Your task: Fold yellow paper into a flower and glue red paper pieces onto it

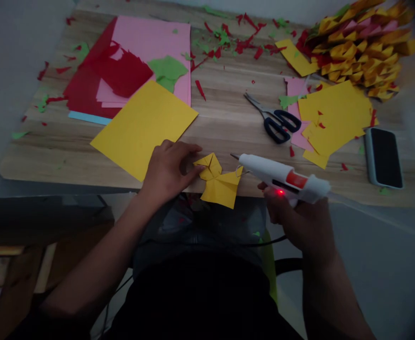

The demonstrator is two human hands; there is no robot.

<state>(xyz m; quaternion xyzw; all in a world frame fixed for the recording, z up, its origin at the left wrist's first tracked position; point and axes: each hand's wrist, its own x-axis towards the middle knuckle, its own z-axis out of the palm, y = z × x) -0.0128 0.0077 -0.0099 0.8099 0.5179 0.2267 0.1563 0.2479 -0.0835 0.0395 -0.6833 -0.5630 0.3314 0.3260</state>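
Note:
My right hand [299,222] is wrapped around the grip of a white hot glue gun [267,169], which has an orange-red panel and a lit red light. Its metal nozzle points left, above the table's front edge. A folded piece of yellow paper [221,186] lies at that edge and partly overhangs it, with creased flaps on its upper left part. My left hand [168,167] has thumb and forefinger closed at the left corner of this folded paper. Beside that hand, partly under it, is a flat yellow sheet [143,127].
Scissors with dark handles [276,123] lie beyond the glue gun. A phone [384,158] and cut yellow paper [338,118] are at right. A folded yellow paper piece [359,52] stands back right. Pink sheets [158,38], red paper [122,71] and scraps cover the back left.

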